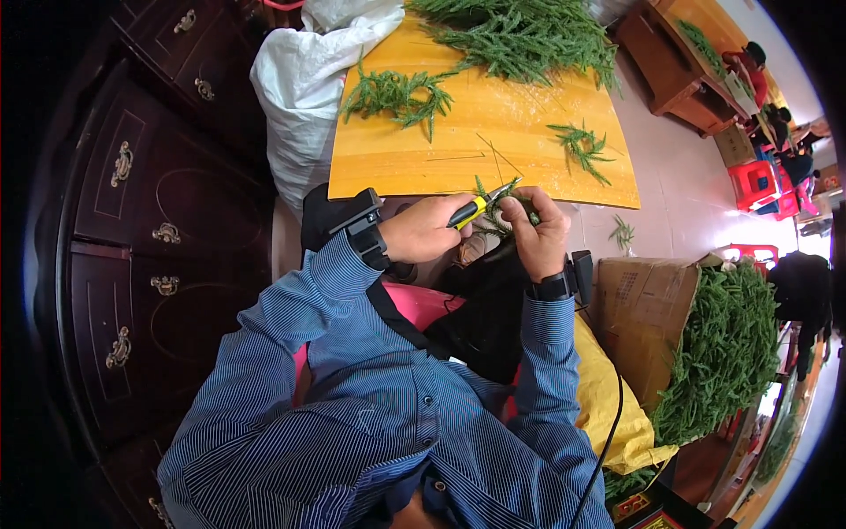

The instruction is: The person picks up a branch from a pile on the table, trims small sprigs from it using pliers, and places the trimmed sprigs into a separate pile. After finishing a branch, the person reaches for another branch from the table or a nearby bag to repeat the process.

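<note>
Head view: close quarters, possible nip

Left hand [425, 231] grips yellow-black pliers [471, 212]; right hand [541, 233] pinches a green sprig [499, 217] just off the table's [379, 167] near edge. If the pliers slip, they could nip that hand; a loosened pinch could drop the sprig.

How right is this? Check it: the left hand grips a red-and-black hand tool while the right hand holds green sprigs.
The colour is wrong: the head view shows a yellow-and-black hand tool. The left hand does grip it while the right hand holds green sprigs.
</note>
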`<action>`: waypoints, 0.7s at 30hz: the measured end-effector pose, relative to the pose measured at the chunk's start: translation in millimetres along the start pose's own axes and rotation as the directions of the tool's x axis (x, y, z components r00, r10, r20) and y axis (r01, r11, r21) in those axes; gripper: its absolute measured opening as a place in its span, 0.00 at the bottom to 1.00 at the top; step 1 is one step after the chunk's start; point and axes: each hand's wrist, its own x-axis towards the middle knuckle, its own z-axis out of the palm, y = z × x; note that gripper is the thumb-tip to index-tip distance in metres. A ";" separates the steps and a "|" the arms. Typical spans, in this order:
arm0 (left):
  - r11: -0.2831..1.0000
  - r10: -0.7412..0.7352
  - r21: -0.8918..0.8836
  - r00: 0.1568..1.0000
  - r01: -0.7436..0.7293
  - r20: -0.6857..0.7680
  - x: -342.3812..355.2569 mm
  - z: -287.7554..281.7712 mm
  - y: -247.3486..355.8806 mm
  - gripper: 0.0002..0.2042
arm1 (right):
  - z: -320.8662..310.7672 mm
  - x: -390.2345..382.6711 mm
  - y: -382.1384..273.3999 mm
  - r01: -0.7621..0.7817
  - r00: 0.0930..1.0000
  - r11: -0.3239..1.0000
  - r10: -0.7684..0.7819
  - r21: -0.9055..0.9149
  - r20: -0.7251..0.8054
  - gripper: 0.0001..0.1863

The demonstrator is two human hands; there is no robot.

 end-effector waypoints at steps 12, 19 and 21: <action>0.994 -0.083 -0.068 0.996 0.085 0.027 -3.4 -1.8 -2.4 0.13 | -5.6 0.1 2.5 -0.143 0.988 0.967 0.127 0.213 0.086 0.04; 0.991 -0.127 0.042 0.990 0.125 0.053 0.5 -1.6 -3.3 0.19 | 2.4 -0.3 0.9 -0.059 0.998 0.983 0.057 0.173 0.019 0.03; 0.992 -0.121 0.050 0.991 0.118 0.052 2.2 0.0 -3.7 0.19 | 3.2 -0.5 0.6 -0.042 0.999 0.983 0.045 0.181 -0.013 0.03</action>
